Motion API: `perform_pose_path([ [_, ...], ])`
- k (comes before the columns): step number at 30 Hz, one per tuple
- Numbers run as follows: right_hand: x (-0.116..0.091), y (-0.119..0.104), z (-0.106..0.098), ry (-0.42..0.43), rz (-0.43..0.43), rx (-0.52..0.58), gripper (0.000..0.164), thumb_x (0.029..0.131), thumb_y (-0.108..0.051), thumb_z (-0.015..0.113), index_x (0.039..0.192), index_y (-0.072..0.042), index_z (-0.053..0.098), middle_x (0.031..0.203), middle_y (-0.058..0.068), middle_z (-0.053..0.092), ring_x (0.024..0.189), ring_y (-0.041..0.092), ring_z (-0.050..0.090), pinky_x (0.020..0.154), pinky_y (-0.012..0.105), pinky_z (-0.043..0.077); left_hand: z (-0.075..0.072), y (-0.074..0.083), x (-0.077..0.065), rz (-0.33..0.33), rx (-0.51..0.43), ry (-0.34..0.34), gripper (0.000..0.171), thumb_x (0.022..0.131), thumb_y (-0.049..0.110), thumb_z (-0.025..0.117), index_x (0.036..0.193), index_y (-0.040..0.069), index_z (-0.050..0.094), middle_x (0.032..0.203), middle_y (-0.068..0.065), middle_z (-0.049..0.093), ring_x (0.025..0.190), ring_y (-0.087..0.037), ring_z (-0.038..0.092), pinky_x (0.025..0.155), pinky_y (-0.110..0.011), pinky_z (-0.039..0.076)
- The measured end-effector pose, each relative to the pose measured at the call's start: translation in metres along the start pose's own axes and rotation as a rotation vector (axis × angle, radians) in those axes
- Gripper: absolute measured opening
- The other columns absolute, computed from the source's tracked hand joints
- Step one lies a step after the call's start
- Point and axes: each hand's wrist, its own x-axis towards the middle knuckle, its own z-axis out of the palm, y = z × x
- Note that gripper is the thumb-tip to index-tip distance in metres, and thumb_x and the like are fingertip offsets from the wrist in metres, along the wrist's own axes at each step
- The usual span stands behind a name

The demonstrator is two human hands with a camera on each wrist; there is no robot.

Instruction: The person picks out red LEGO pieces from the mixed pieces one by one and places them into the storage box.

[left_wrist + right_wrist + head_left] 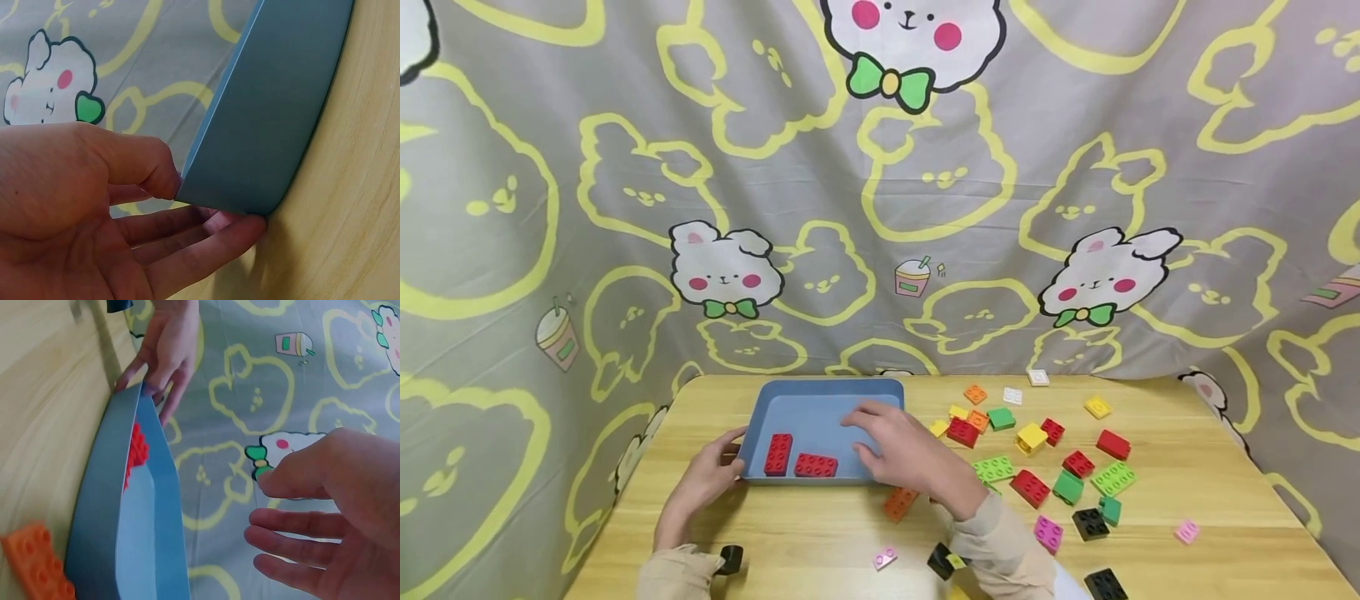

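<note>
Blue tray (820,419), lower centre: two red bricks (778,454) inside. Left hand (707,475) grips near-left corner; right hand (901,446) relaxed, empty, over right side.

Tray (820,417) sits toward the left on the surface (805,533), with two toy bricks (778,455) side by side inside, along the near edge. Left hand (709,473) is at its near left corner, right hand (898,446) over its right part. Loose bricks (1032,437) are all over the right side, one stray brick (898,505) just before the tray, curtain (820,192) behind everything.
</note>
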Motion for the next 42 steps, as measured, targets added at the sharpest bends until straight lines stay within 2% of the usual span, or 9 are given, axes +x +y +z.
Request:
perform_pose_path([
  [12,-0.047,0.022,-0.008,0.033,0.131,0.050,0.034,0.097,-0.022,0.070,0.130,-0.014,0.068,0.130,0.003,0.062,0.120,0.021,0.060,0.097,0.039,0.055,0.001,-0.001,0.001,-0.006,-0.003,-0.004,0.060,0.091,-0.008,0.052,0.150,-0.011,0.040,0.129,-0.039,0.054,0.113,-0.045,0.060,0.080,-0.044,0.061],
  [17,-0.060,0.034,-0.007,0.043,0.172,0.086,0.031,0.095,-0.018,0.073,0.125,-0.014,0.069,0.124,-0.001,0.062,0.116,0.020,0.060,0.095,0.040,0.055,0.001,-0.001,0.000,-0.006,-0.013,-0.009,0.059,0.091,-0.009,0.051,0.150,-0.011,0.040,0.129,-0.039,0.053,0.114,-0.046,0.060,0.081,-0.044,0.061],
  [23,-0.074,0.048,-0.011,0.062,0.205,0.136,0.025,0.092,-0.010,0.074,0.116,-0.010,0.070,0.118,0.001,0.064,0.100,0.022,0.066,0.086,0.040,0.058,0.002,-0.002,-0.001,-0.010,-0.024,-0.016,0.059,0.092,-0.009,0.051,0.150,-0.011,0.039,0.130,-0.040,0.053,0.115,-0.046,0.059,0.081,-0.044,0.061],
  [30,-0.082,0.060,-0.007,0.020,0.219,0.112,0.022,0.089,-0.009,0.075,0.112,-0.008,0.072,0.113,0.003,0.066,0.101,0.025,0.064,0.085,0.040,0.057,0.002,-0.001,-0.001,-0.014,-0.028,-0.015,0.060,0.092,-0.008,0.051,0.150,-0.011,0.039,0.129,-0.039,0.053,0.113,-0.045,0.060,0.081,-0.045,0.061],
  [35,-0.082,0.063,-0.004,-0.047,0.229,0.142,0.024,0.086,-0.006,0.079,0.109,-0.003,0.072,0.109,0.007,0.067,0.097,0.028,0.064,0.083,0.042,0.057,0.001,-0.002,-0.001,-0.019,-0.025,-0.009,0.060,0.091,-0.008,0.050,0.151,-0.011,0.039,0.130,-0.039,0.053,0.113,-0.045,0.060,0.080,-0.044,0.061],
  [38,-0.082,0.062,-0.002,-0.094,0.252,0.169,0.026,0.084,-0.004,0.080,0.109,-0.001,0.072,0.106,0.008,0.067,0.093,0.027,0.063,0.080,0.040,0.056,0.001,-0.001,0.000,-0.020,-0.023,-0.009,0.060,0.092,-0.008,0.050,0.151,-0.010,0.039,0.130,-0.039,0.053,0.114,-0.045,0.060,0.080,-0.044,0.061],
  [42,-0.084,0.061,0.003,-0.113,0.276,0.164,0.029,0.082,-0.006,0.084,0.108,-0.002,0.072,0.104,0.008,0.067,0.090,0.024,0.062,0.077,0.036,0.055,0.002,0.001,0.001,-0.017,-0.024,-0.015,0.060,0.092,-0.008,0.051,0.151,-0.010,0.039,0.131,-0.040,0.052,0.115,-0.046,0.059,0.081,-0.045,0.061],
])
